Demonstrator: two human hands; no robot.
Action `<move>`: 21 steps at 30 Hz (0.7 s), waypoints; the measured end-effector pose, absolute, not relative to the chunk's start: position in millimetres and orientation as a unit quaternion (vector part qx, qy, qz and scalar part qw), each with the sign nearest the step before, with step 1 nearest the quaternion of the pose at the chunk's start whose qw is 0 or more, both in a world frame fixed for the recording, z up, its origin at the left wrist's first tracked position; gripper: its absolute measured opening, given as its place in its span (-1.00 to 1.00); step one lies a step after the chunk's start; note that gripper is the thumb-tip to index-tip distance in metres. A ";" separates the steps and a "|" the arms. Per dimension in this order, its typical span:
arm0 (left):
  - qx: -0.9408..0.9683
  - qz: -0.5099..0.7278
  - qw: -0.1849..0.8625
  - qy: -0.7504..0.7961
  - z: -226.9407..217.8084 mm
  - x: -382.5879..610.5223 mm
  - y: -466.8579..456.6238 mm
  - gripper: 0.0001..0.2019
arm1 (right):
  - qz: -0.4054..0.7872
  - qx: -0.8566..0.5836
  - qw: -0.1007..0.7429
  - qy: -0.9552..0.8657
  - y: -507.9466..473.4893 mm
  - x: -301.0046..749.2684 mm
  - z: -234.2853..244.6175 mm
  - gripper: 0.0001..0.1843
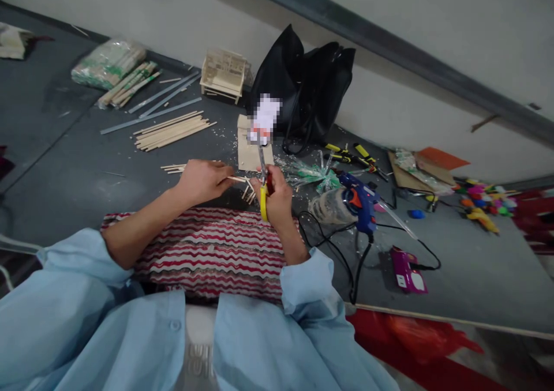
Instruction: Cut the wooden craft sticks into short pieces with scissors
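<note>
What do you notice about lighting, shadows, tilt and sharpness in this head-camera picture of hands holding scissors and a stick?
Head view: light soft and even, with a faint shadow beside the black bag; scene tilted, the wall running diagonally; the left hand on a wooden stick and the right hand gripping the yellow-handled scissors look sharp; a pixelated patch masks something above them.

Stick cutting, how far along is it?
Done: short offcuts lie loose, and a small stick model stands further back. In hand: the left hand holds a thin stick while the right hand grips the scissors. Left: a pile of long sticks looks uncut.
</note>
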State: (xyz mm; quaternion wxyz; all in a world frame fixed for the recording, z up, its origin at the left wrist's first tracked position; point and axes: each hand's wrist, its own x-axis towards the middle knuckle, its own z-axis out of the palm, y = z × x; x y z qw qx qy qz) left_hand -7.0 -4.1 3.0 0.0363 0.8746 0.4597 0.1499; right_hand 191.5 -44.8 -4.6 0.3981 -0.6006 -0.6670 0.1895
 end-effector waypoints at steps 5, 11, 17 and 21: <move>0.853 0.088 0.065 0.511 9.2 -2.1 -6.3 -0.58 | 0.172 -0.617 0.381 -0.666 -45.8 189.2 -2.1 -0.68; 0.851 0.066 0.050 0.519 6.0 3.4 -9.2 -0.55 | 0.163 -0.640 0.360 -0.659 -47.7 184.5 -2.6 -0.71; 0.858 0.086 0.082 0.500 -1.4 0.6 -5.5 -0.56 | 0.174 -0.636 0.343 -0.668 -47.2 184.1 -8.9 -0.71; 0.827 0.234 0.207 0.468 -3.5 -10.1 4.1 -0.55 | 0.145 -0.637 0.430 -0.623 -38.5 202.2 -6.1 -0.72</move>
